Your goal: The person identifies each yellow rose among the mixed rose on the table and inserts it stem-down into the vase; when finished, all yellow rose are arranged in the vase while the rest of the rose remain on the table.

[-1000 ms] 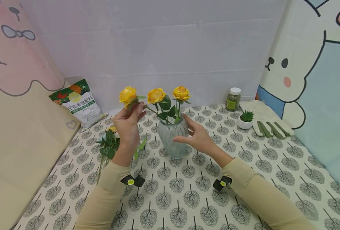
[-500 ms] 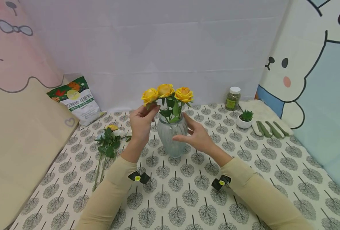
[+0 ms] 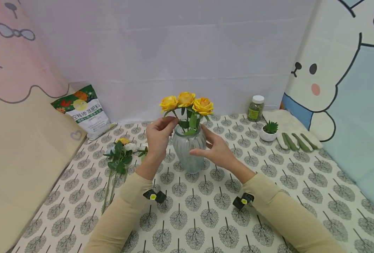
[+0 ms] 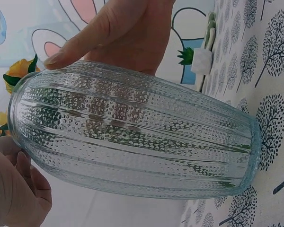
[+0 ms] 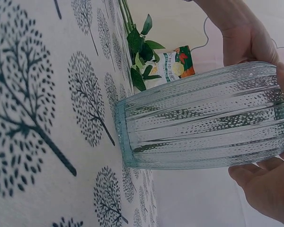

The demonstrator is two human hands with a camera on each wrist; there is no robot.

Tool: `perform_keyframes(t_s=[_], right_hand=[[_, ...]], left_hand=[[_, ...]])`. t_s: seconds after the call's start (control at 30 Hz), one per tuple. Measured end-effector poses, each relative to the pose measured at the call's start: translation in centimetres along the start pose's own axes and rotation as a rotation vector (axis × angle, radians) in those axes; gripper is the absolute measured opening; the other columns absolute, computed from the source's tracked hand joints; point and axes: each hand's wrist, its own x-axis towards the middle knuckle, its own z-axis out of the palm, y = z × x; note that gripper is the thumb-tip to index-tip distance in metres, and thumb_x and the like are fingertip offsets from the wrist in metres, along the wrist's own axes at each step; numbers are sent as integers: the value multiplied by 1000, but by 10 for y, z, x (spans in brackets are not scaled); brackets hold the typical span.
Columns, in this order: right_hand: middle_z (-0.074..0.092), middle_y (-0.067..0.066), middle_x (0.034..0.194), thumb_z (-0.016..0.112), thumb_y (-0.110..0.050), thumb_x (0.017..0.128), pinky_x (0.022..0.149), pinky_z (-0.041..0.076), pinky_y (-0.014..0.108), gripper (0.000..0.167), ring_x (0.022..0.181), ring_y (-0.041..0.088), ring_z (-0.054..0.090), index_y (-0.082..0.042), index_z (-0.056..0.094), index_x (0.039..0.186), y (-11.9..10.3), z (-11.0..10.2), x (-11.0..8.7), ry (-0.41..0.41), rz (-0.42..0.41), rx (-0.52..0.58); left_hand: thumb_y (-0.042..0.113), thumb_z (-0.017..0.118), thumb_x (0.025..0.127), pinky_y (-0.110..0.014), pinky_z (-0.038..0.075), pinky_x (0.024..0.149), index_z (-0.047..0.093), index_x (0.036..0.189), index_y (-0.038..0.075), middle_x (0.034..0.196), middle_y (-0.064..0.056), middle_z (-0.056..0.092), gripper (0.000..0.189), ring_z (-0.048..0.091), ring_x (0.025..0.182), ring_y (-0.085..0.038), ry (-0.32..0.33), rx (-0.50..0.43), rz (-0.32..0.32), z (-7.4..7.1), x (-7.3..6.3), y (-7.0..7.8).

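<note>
A ribbed, clear glass vase (image 3: 188,153) stands upright on the tablecloth, with three yellow roses above its mouth. My left hand (image 3: 158,137) is at the left of the rim, thumb and fingers pinching the stem of the leftmost rose (image 3: 169,103). The middle rose (image 3: 186,99) and right rose (image 3: 203,105) stand in the vase, green leaves below them. On the other side my right hand (image 3: 219,149) holds the vase, thumb across its front and fingers behind. Blurred green stems show through the bumpy glass (image 4: 146,137) in the left wrist view.
Left of the vase lie loose flowers (image 3: 120,160) with long stems. A fertilizer bag (image 3: 87,114) leans at the back left. At the back right are a lidded jar (image 3: 255,109), a potted succulent (image 3: 270,131) and pale gloves (image 3: 285,121) with green fingertips.
My left hand has brought its rose rightward to the vase mouth, and now sits lower on the stem, at the rim. The right hand stays on the vase.
</note>
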Motion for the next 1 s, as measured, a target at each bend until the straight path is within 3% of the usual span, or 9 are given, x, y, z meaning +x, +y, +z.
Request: perform_keyframes(t_s=[0.17, 0.4, 0.53, 0.73, 0.83, 1.0], right_hand=[[19, 13, 163, 80, -7, 86, 113, 35, 43, 94, 146, 29, 29, 0, 18, 157, 1, 1, -1, 0, 1, 10], [19, 13, 163, 80, -6, 86, 113, 35, 42, 95, 146, 29, 31, 0, 18, 157, 1, 1, -1, 0, -3, 12], [18, 14, 163, 80, -6, 86, 113, 35, 42, 95, 145, 30, 31, 1, 18, 157, 0, 0, -1, 0, -3, 12], [18, 16, 163, 80, -5, 85, 113, 35, 45, 96, 145, 33, 31, 2, 17, 157, 0, 0, -1, -1, -7, 16], [17, 16, 163, 80, -5, 85, 113, 34, 45, 96, 144, 35, 32, 2, 16, 157, -1, 0, -1, -1, 1, 18], [17, 14, 163, 80, -6, 86, 112, 35, 46, 96, 144, 36, 33, 1, 16, 157, 0, 0, -2, -1, 6, 4]], left_hand=[[9, 76, 90, -22, 47, 60, 71, 103, -12, 81, 5, 71, 24, 54, 64, -11, -15, -2, -19, -2, -2, -1], [5, 76, 89, -22, 47, 59, 75, 96, -6, 81, 1, 72, 13, 53, 63, -15, -20, -76, -26, -3, -1, 0], [10, 78, 89, -24, 47, 60, 75, 96, -5, 81, 1, 71, 17, 53, 63, -14, -19, -106, -17, -5, -1, 1], [9, 80, 87, -24, 46, 58, 76, 90, 3, 80, 1, 69, 8, 52, 61, -11, 50, -161, 26, -7, 0, 3], [10, 79, 87, -24, 48, 59, 76, 89, 6, 81, 2, 69, 5, 55, 63, -11, 86, -104, 55, -9, 1, 1], [18, 79, 89, -22, 49, 63, 75, 100, -2, 84, 4, 70, 24, 61, 74, -9, 119, 45, 74, -21, 7, -10]])
